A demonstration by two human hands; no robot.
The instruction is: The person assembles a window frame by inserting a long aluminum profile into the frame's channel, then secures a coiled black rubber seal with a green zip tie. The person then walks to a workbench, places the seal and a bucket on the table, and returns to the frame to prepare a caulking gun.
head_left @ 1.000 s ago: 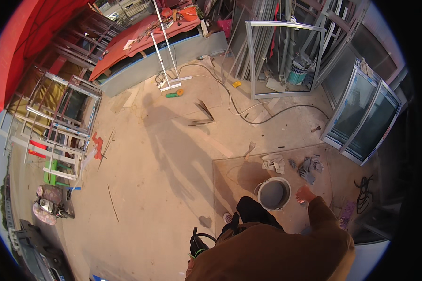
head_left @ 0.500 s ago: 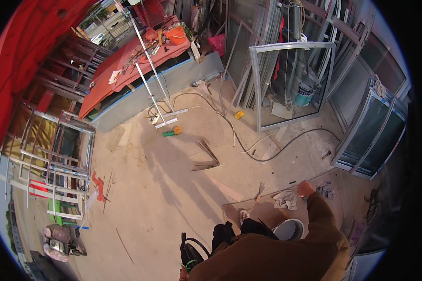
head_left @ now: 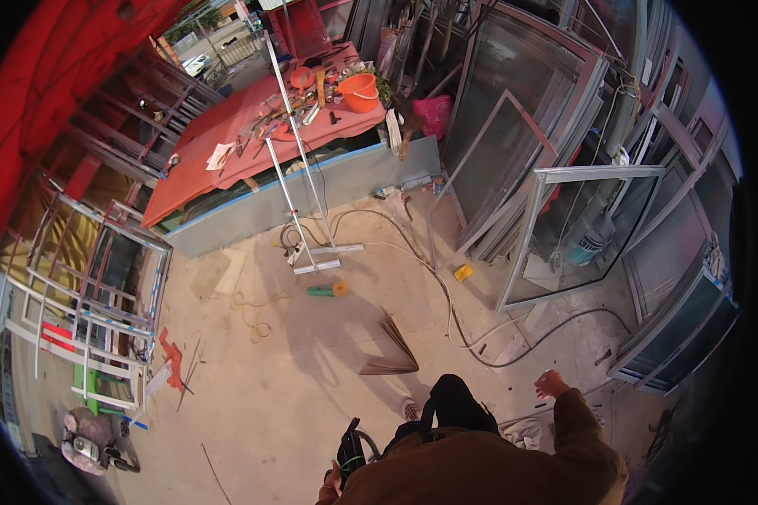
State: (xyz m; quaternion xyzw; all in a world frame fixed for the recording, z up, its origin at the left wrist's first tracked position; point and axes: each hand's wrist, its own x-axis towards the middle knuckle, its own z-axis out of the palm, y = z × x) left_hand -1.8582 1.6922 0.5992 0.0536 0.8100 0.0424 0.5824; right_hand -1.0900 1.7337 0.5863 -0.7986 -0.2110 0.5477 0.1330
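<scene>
- Now the right hand (head_left: 552,384) is well ahead of the pale cloth (head_left: 522,432); half a second ago it was right beside it.
- Red-covered table (head_left: 189,183) shows larger than before; folded brown strips (head_left: 396,349) have come closer to the patterned shoe (head_left: 409,409).
- Left hand (head_left: 332,481) is low by the hip, black bag (head_left: 348,446) just ahead and right of its fingers. Fingers mostly hidden; cannot tell if they grip it.
- Right fingers loosely curled, nothing seen in them; whether the tips meet is hard to say, hand is small here.
- Cloth lies on the ground, behind and slightly left of the right fingers; dark hose (head_left: 494,365) curves ahead-left of them.
- Farther ahead of the right fingers: grey glazed frame (head_left: 518,244), yellow item (head_left: 463,272) to its left.
- Counts: one black bag, one pale cloth, one yellow item, one orange bucket (head_left: 360,94) on the table, two white T-shaped bars (head_left: 290,199) far ahead of the left fingers.
</scene>
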